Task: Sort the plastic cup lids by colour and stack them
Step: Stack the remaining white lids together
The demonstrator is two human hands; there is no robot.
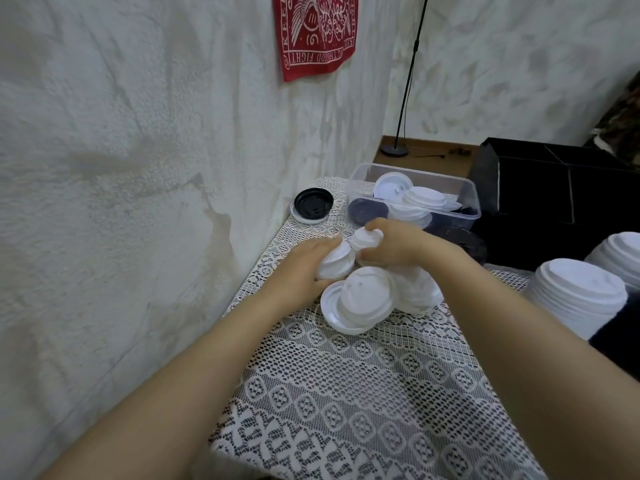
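Lace tablecloth (pixel 363 393); both hands (pixel 304 268) (pixel 394 247) grip round white lids (pixel 337 263).

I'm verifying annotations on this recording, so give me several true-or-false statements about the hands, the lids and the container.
The left hand and the right hand each grip white lids. True.
The clear plastic container holds only black lids. False: white and black lids lie in it.
A black lid lies near the wall, left of the container. True.
The cloth on the wall is blue. False: it is red.
The lid stacks at the right edge are white. True.
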